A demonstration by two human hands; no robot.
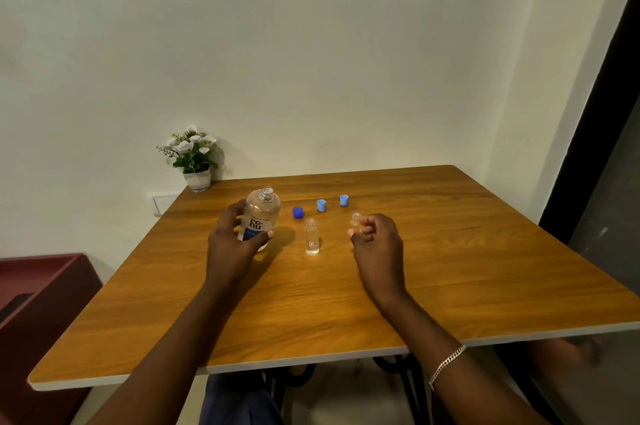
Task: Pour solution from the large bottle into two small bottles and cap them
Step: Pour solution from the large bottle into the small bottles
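My left hand (pixel 232 240) grips the large clear bottle (pixel 260 213), which is uncapped, tilted a little and has a blue-and-white label. One small clear bottle (pixel 311 236) stands open on the wooden table (pixel 467 251) between my hands. My right hand (pixel 375 238) curls round the second small bottle (pixel 356 216); only its open neck shows above my fingers. Behind them lie a dark blue cap (pixel 298 212) and two light blue caps (pixel 321 205) (pixel 344 200).
A white pot of artificial flowers (pixel 194 157) stands at the table's far left corner against the wall. A dark red cabinet (pixel 38 303) sits left of the table. A dark door frame (pixel 595 133) runs along the right.
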